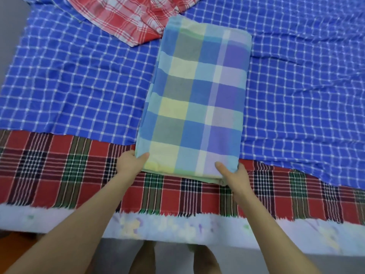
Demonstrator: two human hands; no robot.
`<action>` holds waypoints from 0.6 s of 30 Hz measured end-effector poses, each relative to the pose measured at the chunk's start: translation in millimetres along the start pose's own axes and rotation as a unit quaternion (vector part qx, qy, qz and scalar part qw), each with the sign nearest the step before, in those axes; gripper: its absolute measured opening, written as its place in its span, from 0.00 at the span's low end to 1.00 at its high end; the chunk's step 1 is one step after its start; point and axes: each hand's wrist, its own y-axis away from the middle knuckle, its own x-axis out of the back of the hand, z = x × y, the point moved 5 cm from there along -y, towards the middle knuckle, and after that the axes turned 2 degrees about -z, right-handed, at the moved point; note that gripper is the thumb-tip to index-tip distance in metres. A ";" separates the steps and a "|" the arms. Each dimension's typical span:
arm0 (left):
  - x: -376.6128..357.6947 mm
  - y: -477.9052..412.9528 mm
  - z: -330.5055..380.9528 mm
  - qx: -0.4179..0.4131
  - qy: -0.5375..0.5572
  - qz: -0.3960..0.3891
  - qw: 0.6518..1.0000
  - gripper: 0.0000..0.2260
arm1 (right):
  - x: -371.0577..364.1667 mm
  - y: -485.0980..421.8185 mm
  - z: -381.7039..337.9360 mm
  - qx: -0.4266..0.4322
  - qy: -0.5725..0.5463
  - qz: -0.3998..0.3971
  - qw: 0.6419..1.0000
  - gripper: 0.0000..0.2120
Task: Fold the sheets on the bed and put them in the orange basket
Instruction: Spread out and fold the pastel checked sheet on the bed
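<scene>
A pastel plaid sheet (199, 99), in blue, yellow, green and purple, lies folded into a long strip down the middle of the bed. My left hand (130, 164) pinches its near left corner, thumb on top and fingers underneath. My right hand (232, 175) pinches the near right corner the same way. The near end of the strip shows several stacked layers. A blue sheet with a white grid (79, 80) lies spread flat under the strip. A crumpled red and white plaid sheet (128, 18) sits at the far edge. The orange basket is out of view.
A dark red, green and black tartan cover (59, 165) runs along the near side of the bed, over a pale floral mattress edge (177, 228). Grey floor (7, 26) shows at the far left, and my feet (173, 260) stand below the bed edge.
</scene>
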 end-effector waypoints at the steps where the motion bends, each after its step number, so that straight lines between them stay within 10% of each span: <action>1: -1.8 1.2 -3.8 0.017 0.052 0.004 0.998 0.14 | 0.0 -0.7 -0.2 -0.002 -0.013 -0.003 1.000 0.21; 12: 21.2 16.4 17.0 0.118 0.314 -0.109 0.936 0.07 | 10.0 61.4 -17.3 0.147 -0.086 -0.046 0.984 0.36; 18: 35.7 34.2 46.0 0.110 0.328 -0.079 0.935 0.07 | 2.8 59.1 -22.9 0.180 0.086 0.176 0.964 0.23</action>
